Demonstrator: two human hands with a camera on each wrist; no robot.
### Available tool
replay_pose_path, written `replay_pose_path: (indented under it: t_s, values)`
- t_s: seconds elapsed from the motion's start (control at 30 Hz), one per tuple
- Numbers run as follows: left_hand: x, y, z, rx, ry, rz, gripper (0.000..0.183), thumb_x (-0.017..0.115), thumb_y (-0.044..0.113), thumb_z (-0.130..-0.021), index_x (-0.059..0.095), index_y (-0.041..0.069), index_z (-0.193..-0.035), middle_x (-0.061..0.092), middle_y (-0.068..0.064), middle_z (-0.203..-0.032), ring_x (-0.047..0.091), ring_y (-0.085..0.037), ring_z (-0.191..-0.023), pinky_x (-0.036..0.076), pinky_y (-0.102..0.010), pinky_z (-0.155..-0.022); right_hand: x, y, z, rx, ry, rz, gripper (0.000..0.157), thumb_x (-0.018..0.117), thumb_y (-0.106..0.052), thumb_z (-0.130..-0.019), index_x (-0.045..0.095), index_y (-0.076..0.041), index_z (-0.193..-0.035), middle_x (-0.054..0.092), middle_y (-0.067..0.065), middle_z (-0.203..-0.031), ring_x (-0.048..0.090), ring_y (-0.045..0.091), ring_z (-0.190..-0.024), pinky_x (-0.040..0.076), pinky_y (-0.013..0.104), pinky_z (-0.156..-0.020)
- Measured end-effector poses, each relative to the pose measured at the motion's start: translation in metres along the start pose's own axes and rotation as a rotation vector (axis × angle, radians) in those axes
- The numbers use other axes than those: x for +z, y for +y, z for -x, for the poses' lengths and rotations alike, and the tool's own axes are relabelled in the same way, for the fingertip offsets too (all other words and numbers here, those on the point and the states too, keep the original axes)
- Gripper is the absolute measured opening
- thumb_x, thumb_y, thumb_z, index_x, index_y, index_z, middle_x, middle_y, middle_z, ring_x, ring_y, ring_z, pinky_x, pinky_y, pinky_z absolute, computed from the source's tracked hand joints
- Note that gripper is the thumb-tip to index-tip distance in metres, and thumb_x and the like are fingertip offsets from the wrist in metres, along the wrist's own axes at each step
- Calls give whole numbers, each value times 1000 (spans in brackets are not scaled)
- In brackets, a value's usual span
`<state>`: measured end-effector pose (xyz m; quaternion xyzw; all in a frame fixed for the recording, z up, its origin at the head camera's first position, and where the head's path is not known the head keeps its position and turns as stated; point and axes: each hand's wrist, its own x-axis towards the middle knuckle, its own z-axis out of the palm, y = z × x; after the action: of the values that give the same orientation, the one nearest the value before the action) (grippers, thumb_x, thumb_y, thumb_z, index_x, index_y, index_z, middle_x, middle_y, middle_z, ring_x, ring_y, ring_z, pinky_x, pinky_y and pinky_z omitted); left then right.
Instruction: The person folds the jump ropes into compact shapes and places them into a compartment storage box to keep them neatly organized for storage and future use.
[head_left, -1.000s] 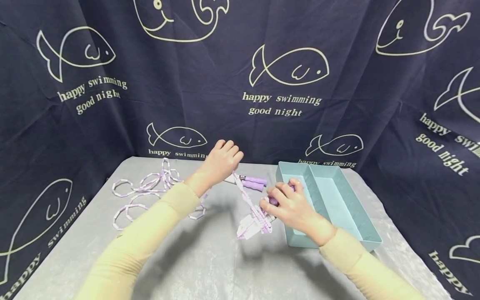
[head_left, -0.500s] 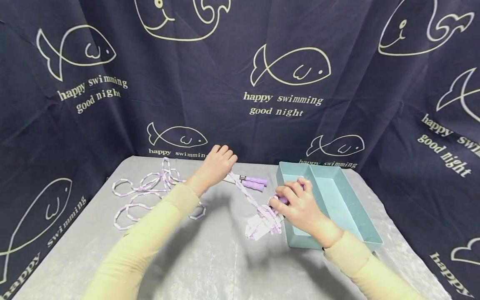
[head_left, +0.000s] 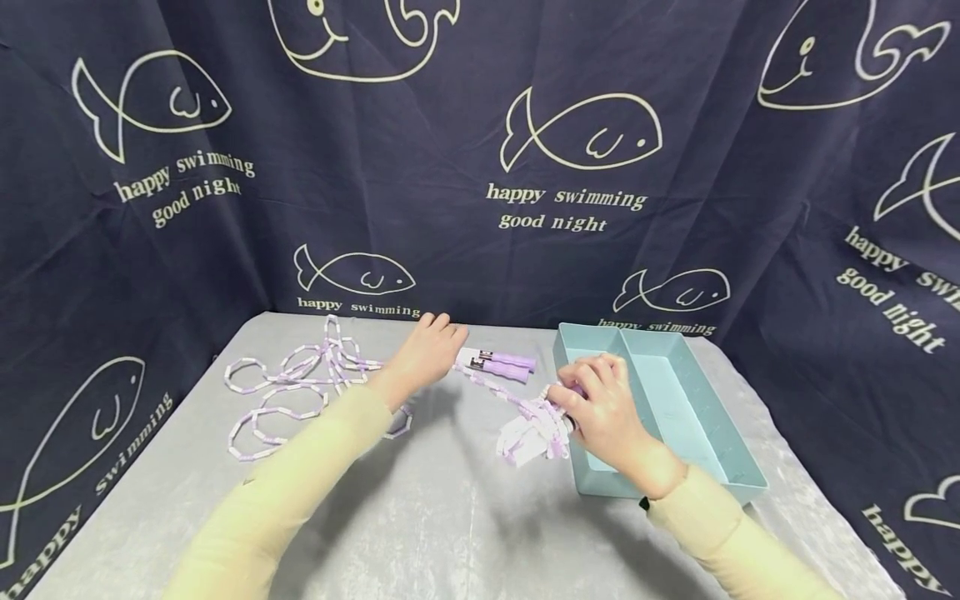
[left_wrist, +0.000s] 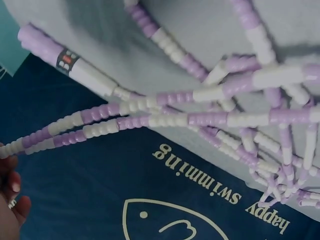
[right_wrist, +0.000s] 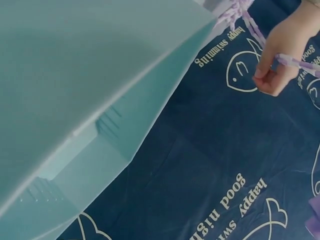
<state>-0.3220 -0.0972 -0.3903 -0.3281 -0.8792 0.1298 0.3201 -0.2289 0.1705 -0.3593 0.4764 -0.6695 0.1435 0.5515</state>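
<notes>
My left hand (head_left: 429, 354) grips two side-by-side strands of a purple and white beaded jump rope (left_wrist: 170, 120); its fingertips show at the left edge of the left wrist view. From there the strands run to my right hand (head_left: 600, 400), beside the box. That hand grips the rope's purple handles, mostly hidden under the fingers, and a gathered bundle of beads (head_left: 532, 433) hangs below it. In the right wrist view the left hand appears at upper right with the strands. A second pair of jump rope handles (head_left: 510, 367) lies behind, between the hands.
Loose loops of beaded rope (head_left: 277, 412) spread over the left of the grey-covered table (head_left: 420, 533). A teal box (head_left: 682, 400) with two long compartments stands at the right. A dark blue curtain (head_left: 450, 167) printed with fish hangs close behind and at both sides.
My left hand has come lower and a little to the left, uncovering more of the lying handles. My right hand has shifted right with the bundle, closer over the box. The loose loops stay put.
</notes>
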Motion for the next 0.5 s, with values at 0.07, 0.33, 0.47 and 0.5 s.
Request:
replay_pose_path:
  t_s: [0.07, 0.33, 0.47, 0.5]
  values:
    - [2, 4, 5, 0, -13, 6, 15, 48, 10, -85, 53, 8, -100, 64, -4, -83, 47, -24, -84, 34, -37, -75, 0, -1, 0, 25, -16, -5, 12, 48, -12, -93, 57, -10, -86, 54, 8, -80, 50, 30, -76, 34, 51, -69]
    - [1, 23, 18, 20, -33, 30, 12, 52, 10, -85, 52, 8, -97, 64, -5, -80, 48, -23, -80, 34, -35, -72, 0, -5, -7, 150, -6, -29, 10, 52, -15, -90, 55, -5, -88, 56, 11, -83, 50, 33, -76, 32, 49, -68]
    - [0, 33, 24, 27, -63, 32, 15, 55, 12, -83, 53, 9, -97, 65, -4, -80, 49, -22, -79, 35, -35, -72, -1, -4, -11, 274, -12, -12, 14, 56, -13, -81, 54, -3, -91, 56, 12, -84, 49, 32, -75, 31, 46, -65]
    - [-1, 35, 25, 25, -75, 27, 16, 57, 14, -83, 53, 10, -99, 65, -4, -81, 50, -22, -80, 35, -35, -72, -1, -4, -11, 308, -21, -4, 16, 57, -12, -79, 54, -3, -93, 56, 13, -84, 49, 32, -76, 30, 46, -65]
